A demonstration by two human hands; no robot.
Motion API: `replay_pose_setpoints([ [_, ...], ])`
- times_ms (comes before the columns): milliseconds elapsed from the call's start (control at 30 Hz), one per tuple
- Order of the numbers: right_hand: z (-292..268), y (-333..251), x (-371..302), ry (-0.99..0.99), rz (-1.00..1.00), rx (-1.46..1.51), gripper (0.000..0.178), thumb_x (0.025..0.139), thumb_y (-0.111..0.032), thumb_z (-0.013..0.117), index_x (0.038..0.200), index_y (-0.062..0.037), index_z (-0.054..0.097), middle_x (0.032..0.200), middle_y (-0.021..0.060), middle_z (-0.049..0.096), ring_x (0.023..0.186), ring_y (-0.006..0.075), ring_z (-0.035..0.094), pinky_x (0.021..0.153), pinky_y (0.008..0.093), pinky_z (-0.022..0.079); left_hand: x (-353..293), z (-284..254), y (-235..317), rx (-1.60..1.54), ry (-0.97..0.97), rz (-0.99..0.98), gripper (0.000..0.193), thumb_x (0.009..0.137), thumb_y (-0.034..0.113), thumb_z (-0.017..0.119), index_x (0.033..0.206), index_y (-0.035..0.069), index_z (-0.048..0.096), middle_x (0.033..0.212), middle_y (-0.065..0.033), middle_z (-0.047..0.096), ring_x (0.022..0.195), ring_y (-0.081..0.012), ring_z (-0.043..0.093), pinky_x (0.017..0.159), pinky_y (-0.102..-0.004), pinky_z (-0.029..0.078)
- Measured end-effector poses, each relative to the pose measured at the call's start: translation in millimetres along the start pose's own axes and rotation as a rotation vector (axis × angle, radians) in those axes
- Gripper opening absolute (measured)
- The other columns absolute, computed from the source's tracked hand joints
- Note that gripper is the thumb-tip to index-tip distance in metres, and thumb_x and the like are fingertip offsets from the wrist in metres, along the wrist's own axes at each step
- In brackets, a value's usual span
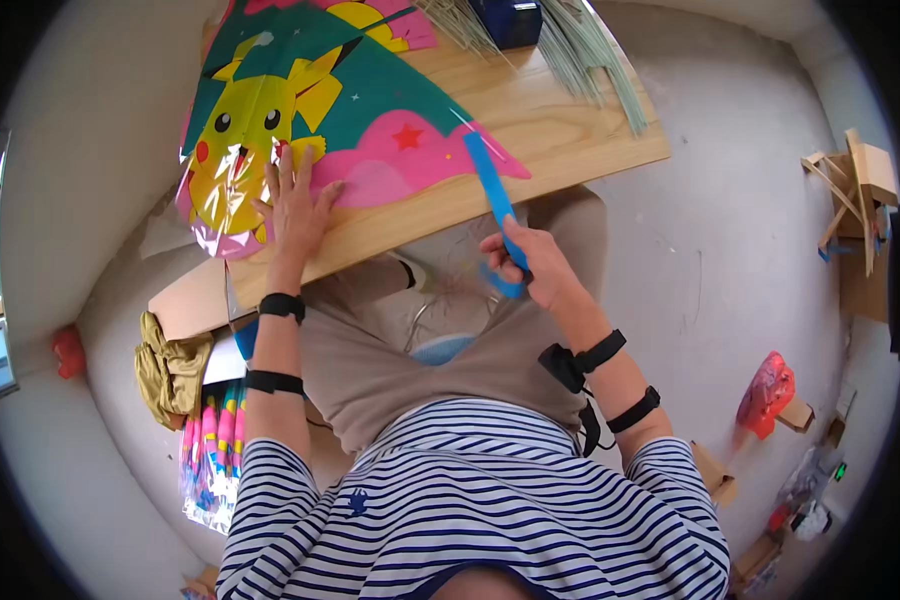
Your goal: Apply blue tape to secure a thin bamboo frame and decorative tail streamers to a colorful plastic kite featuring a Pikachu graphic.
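A thin printed kite sail in green, pink and yellow, with a yellow cartoon animal on it, lies across the near part of the wooden table. My left hand rests flat on its lower left part, fingers spread. Close to the sail's pointed right corner, my right hand grips a long blue strip. The strip's far end reaches over that corner, and its other end curls below my fingers. Whether it is tape or ribbon I cannot tell.
Thin pale sticks and a dark blue box lie at the table's far right. Bundled colourful sails and a gold cloth sit at lower left. A red bag and wooden frame stand to the right.
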State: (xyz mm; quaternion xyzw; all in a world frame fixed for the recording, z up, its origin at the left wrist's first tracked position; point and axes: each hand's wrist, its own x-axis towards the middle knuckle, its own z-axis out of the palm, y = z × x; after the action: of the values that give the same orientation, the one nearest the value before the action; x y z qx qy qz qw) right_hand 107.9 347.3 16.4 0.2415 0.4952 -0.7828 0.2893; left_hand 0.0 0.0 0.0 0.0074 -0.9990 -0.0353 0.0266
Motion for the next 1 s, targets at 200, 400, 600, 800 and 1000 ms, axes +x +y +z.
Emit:
replay_pose_setpoints([
  [200,9.4,12.7,-1.6,-0.014,0.062,-0.005,0.049,0.102,-0.039,0.051,0.093,0.0057,0.067,0.073,0.0075,0.060,0.047,0.0086,0.043,0.046,0.0231,0.032,16.4,-8.0,-7.5,-0.031,0.066,0.086,0.075,0.087,0.054,0.065,0.148,0.017,0.043,0.159,-0.0091,0.031,0.149,-0.0327,0.021,0.112,-0.0691,0.013],
  [400,11.1,27.9,-14.1,-0.012,0.053,-0.009,0.049,0.102,-0.039,0.051,0.095,0.0059,0.069,0.073,0.0075,0.061,0.051,0.0090,0.045,0.048,0.0234,0.034,-51.1,-21.5,95.9,-0.407,0.047,0.552,0.064,0.080,0.029,0.075,0.135,0.005,0.054,0.150,-0.0132,0.045,0.143,-0.0322,0.035,0.117,-0.0538,0.021],
  [600,0.6,29.0,-17.2,0.026,-0.024,-0.031,0.046,0.101,-0.038,0.052,0.094,0.0034,0.071,0.073,0.0074,0.062,0.052,0.0102,0.045,0.050,0.0242,0.034,-83.2,-15.8,163.1,-0.493,-0.040,0.673,0.066,0.079,0.026,0.073,0.136,0.000,0.052,0.149,-0.0151,0.044,0.143,-0.0330,0.033,0.118,-0.0555,0.018],
  [800,-9.7,25.7,-25.7,0.043,-0.009,-0.056,0.046,0.100,-0.038,0.054,0.093,0.0034,0.071,0.073,0.0071,0.063,0.054,0.0103,0.046,0.052,0.0239,0.035,-88.8,-13.2,173.2,-0.503,-0.073,0.656,0.072,0.077,0.021,0.071,0.141,-0.002,0.047,0.152,-0.0158,0.040,0.144,-0.0339,0.032,0.118,-0.0564,0.017],
  [1000,-12.8,25.7,-26.0,0.026,-0.014,-0.095,0.047,0.100,-0.040,0.055,0.091,0.0038,0.071,0.073,0.0069,0.062,0.056,0.0102,0.047,0.054,0.0242,0.036,-88.3,-13.3,176.3,-0.504,-0.068,0.632,0.076,0.072,0.017,0.067,0.141,-0.003,0.045,0.152,-0.0175,0.039,0.144,-0.0340,0.032,0.118,-0.0565,0.017],
])
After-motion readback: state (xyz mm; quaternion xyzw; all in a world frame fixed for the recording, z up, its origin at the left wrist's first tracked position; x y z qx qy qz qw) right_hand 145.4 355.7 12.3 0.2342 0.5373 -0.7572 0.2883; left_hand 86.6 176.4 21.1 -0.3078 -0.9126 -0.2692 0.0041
